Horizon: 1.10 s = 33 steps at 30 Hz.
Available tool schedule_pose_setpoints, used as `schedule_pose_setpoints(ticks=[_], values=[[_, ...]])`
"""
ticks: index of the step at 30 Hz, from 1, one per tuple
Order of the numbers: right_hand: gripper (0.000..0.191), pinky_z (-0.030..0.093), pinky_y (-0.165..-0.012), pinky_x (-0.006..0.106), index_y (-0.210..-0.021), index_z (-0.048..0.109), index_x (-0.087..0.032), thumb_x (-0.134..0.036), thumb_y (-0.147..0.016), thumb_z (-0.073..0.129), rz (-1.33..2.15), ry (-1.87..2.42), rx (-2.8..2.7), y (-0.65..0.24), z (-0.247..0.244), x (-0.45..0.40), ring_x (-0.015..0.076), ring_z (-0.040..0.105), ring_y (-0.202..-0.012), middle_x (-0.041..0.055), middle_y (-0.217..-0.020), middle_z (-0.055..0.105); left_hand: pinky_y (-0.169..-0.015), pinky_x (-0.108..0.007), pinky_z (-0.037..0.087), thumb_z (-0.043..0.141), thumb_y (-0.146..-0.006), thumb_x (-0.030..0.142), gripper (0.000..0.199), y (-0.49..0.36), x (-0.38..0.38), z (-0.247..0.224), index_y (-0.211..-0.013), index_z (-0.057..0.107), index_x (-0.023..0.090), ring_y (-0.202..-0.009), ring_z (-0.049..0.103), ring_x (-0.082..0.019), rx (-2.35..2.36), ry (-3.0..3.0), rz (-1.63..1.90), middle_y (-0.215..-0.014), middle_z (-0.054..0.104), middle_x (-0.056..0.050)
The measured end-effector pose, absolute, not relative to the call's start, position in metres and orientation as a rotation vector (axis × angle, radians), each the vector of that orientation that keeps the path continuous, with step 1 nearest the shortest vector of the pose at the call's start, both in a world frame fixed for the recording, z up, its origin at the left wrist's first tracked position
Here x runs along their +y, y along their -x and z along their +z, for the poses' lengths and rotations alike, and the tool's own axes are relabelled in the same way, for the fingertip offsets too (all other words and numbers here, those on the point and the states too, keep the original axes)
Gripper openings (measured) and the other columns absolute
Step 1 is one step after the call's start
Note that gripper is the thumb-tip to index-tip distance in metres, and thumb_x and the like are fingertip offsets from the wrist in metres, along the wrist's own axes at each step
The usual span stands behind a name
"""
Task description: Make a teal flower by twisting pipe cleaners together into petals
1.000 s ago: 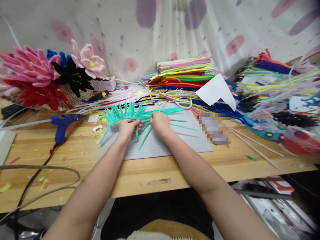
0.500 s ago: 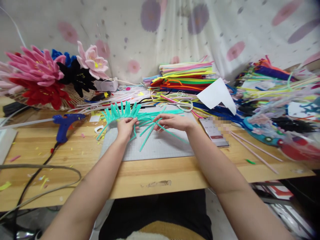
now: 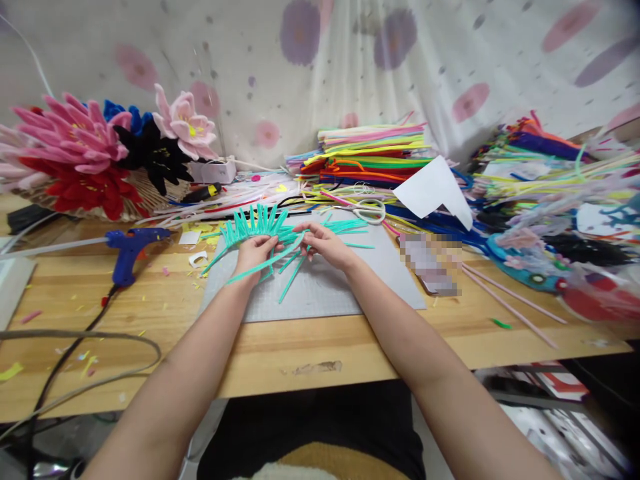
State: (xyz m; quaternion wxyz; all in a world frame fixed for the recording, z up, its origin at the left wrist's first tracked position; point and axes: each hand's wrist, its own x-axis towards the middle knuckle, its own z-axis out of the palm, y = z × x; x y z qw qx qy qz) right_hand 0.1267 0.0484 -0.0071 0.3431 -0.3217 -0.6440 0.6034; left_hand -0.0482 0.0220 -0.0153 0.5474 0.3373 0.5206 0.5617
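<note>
Over the grey cutting mat (image 3: 340,293), my left hand (image 3: 257,255) pinches the lower edge of a fringe of teal pipe cleaners (image 3: 253,223), whose loops stand up side by side like a comb. Close to its right, my right hand (image 3: 320,243) holds one loose teal pipe cleaner (image 3: 265,264) between thumb and fingers. That stem slants down to the left, across the front of my left hand. More teal stems (image 3: 350,227) lie on the mat behind and beneath my right hand. My palms hide part of the fringe's lower edge.
A blue glue gun (image 3: 131,250) lies on the left with its cord trailing. Fuzzy flowers (image 3: 75,147) stand at the back left. Scissors (image 3: 369,211), white paper (image 3: 434,193) and stacked pipe cleaners (image 3: 373,150) lie behind the mat. A phone (image 3: 429,265) rests at the right.
My right hand has moved left towards my left hand, bringing a pipe cleaner across it. My left hand and the fringe have shifted slightly right.
</note>
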Motion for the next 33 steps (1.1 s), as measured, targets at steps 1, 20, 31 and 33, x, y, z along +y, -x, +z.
schedule_pose_setpoints(ticks=[1,20,31,33], values=[[0.033,0.041,-0.049,0.017,-0.109,0.051,-0.019,-0.035,-0.08,0.051,1.566,0.865,-1.665,-0.127,-0.009,0.048,0.0075,0.053,-0.059,-0.0016,-0.075,0.062,-0.054,-0.02,0.051,0.075,-0.06,0.021,0.019,0.048,0.022,-0.015,-0.068,0.061,0.012,-0.059,0.062,-0.011,1.226,-0.796,1.325,-0.062,0.063,-0.001],[0.021,0.05,-0.06,0.024,-0.071,0.066,-0.016,-0.032,-0.06,0.075,1.571,0.802,-1.544,-0.14,-0.014,0.049,0.0091,0.059,-0.056,-0.0018,-0.064,0.063,-0.048,-0.023,0.049,0.071,-0.066,0.018,0.014,0.049,0.02,-0.01,-0.068,0.06,0.01,-0.047,0.058,-0.011,1.256,-0.817,1.177,-0.061,0.064,-0.005],[0.028,0.048,-0.051,0.023,-0.068,0.053,-0.018,-0.041,-0.063,0.068,1.391,0.928,-1.539,-0.129,-0.022,0.053,0.0088,0.051,-0.054,-0.0047,-0.061,0.054,-0.059,-0.022,0.052,0.076,-0.057,0.01,0.021,0.056,0.02,-0.01,-0.069,0.058,0.012,-0.06,0.063,-0.011,1.145,-0.745,1.199,-0.063,0.063,-0.001],[0.025,0.047,-0.052,0.024,-0.069,0.052,-0.019,-0.04,-0.066,0.066,1.325,0.971,-1.583,-0.128,-0.026,0.055,0.0099,0.052,-0.055,-0.0045,-0.06,0.053,-0.06,-0.022,0.052,0.078,-0.052,0.01,0.027,0.058,0.021,-0.012,-0.07,0.058,0.013,-0.061,0.064,-0.012,1.097,-0.769,1.177,-0.065,0.064,-0.001]])
